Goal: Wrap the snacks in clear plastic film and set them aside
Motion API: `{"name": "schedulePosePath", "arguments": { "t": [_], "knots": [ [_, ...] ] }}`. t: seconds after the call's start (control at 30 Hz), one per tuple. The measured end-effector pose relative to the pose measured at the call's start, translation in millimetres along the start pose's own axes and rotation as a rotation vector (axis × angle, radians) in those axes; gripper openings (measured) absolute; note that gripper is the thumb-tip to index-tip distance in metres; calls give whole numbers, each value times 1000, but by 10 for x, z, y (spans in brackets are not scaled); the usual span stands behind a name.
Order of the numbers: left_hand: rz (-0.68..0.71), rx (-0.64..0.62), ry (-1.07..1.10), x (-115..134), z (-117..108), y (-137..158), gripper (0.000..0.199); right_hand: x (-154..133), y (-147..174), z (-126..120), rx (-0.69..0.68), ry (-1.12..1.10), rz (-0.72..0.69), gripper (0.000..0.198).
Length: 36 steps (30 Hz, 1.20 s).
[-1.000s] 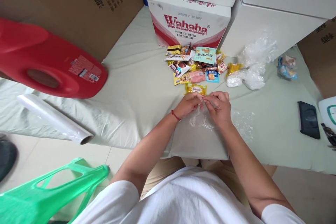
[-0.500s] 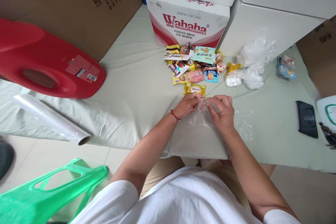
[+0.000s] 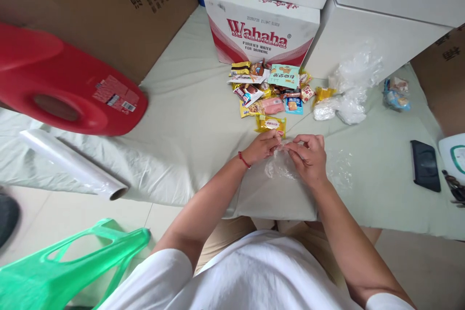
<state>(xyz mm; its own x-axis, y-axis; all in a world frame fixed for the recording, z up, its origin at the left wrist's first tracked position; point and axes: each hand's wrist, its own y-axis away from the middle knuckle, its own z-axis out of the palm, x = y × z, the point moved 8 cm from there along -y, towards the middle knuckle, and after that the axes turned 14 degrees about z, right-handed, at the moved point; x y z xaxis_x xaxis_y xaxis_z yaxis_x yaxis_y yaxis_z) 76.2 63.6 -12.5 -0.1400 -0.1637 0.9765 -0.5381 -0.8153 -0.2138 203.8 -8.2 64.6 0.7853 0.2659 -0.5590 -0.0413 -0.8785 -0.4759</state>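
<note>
Both hands pinch the edge of a clear plastic bag [image 3: 278, 168] near the table's front. My left hand [image 3: 263, 147], with a red string at the wrist, is closed on the bag's left side. My right hand [image 3: 308, 157] grips it with thumb and fingertips just to the right. The bag hangs crumpled below the fingers and is see-through, so its outline is hard to follow. Right beyond my left hand lies a yellow snack packet [image 3: 271, 124]. Farther back is a heap of wrapped snacks, with a mint-green packet [image 3: 283, 76] on top and a blue packet [image 3: 294, 105] in front.
A Wahaba-style white and red carton [image 3: 263, 34] stands behind the snacks. Crumpled clear bags [image 3: 350, 99] and a filled snack bag [image 3: 396, 93] lie right, above a black phone [image 3: 426, 165]. Left are a red jug [image 3: 83, 92], a plastic film roll [image 3: 72, 164] and a green stool [image 3: 72, 271].
My right hand has shifted slightly right and down, and the bag's edge between the fingers has spread a little. The view has moved very slightly; the snacks stay put.
</note>
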Motion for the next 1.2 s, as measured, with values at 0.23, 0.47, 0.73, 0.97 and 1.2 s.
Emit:
{"name": "schedulePosePath", "arguments": {
  "t": [0.23, 0.47, 0.73, 0.97, 1.2],
  "knots": [
    [-90, 12, 142, -20, 62, 6, 38, -29, 183, -185, 20, -11, 6, 20],
    [2, -97, 28, 123, 148, 2, 49, 149, 128, -206, 19, -44, 166, 16],
    [52, -47, -12, 86, 130, -19, 42, 370, 232, -165, 72, -244, 533, 27],
    [28, -89, 14, 25, 266, 15, 43, 374, 448, 227, -153, -451, 774, 31],
    [32, 58, -29, 37, 48, -44, 29, 556, 377, 67, -143, -895, 975, 24]
  ]
}}
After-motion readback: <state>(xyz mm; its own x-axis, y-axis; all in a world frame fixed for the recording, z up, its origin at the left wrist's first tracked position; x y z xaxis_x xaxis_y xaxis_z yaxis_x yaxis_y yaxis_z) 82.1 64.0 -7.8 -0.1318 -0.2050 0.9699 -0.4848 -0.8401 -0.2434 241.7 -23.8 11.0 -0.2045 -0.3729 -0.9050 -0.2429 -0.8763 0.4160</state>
